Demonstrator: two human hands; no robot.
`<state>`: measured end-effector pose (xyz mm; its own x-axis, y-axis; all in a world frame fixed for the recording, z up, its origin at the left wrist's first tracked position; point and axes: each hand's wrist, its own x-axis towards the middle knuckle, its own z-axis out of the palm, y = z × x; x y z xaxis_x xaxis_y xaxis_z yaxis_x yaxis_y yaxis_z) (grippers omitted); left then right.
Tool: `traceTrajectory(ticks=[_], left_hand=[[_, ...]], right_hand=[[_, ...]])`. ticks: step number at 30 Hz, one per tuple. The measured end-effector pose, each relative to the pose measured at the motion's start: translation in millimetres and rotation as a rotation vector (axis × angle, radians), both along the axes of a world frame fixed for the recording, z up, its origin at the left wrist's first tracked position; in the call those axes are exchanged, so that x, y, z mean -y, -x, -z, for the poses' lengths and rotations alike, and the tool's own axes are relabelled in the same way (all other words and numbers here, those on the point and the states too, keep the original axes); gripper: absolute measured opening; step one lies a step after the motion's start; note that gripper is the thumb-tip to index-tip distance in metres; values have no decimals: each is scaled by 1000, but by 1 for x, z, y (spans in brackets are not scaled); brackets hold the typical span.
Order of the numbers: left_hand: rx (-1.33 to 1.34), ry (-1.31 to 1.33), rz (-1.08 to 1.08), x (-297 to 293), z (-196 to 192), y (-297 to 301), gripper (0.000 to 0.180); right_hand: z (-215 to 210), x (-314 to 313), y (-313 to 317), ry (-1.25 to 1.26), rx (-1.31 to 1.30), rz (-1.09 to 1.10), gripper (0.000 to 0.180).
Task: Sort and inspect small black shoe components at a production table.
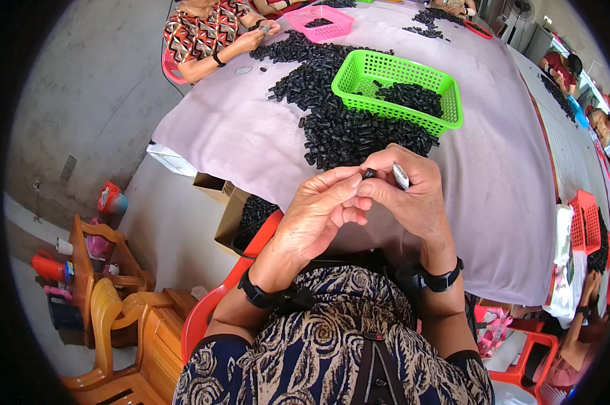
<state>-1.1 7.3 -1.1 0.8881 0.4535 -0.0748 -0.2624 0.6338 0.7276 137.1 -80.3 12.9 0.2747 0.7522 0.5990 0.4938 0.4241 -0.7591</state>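
Observation:
Both my hands meet above the near edge of the cloth-covered table. My left hand [325, 206] pinches a small black cylindrical part [369, 173] between thumb and forefinger. Against the other side of that part, the thumb and fingertips of my right hand [413, 192] are closed. A slim silvery-white tool [401, 177] sticks up out of my right hand, gripped by its fingers; its working end is hidden. Just beyond my hands spreads a heap of similar black parts [345, 138]. Behind it, a green perforated basket [453, 111] contains more of them.
At the far left, a person [207, 34] handles something small beside a pink basket [342, 25]. Cardboard boxes [232, 216] with black parts stand below the table's left edge, next to my red chair [214, 304]. Wooden chairs [126, 317] are lower left; a red basket [584, 223] is at right.

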Motion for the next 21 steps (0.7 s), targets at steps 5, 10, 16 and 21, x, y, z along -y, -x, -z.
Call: traceTrajectory(ticks=[5, 10, 16, 21], left_hand=[[-23, -39, -9, -1, 3, -1, 19], [-57, -174, -60, 4, 1, -3, 21], [-95, -320, -121, 7, 4, -3, 22], [-51, -281, -101, 7, 4, -3, 23]], right_hand=[[4, -2, 3, 54, -204, -2, 8], [7, -2, -1, 51, -142, 52, 11], [8, -2, -1, 56, -78, 99, 14], [6, -2, -1, 87, -256, 35, 18]])
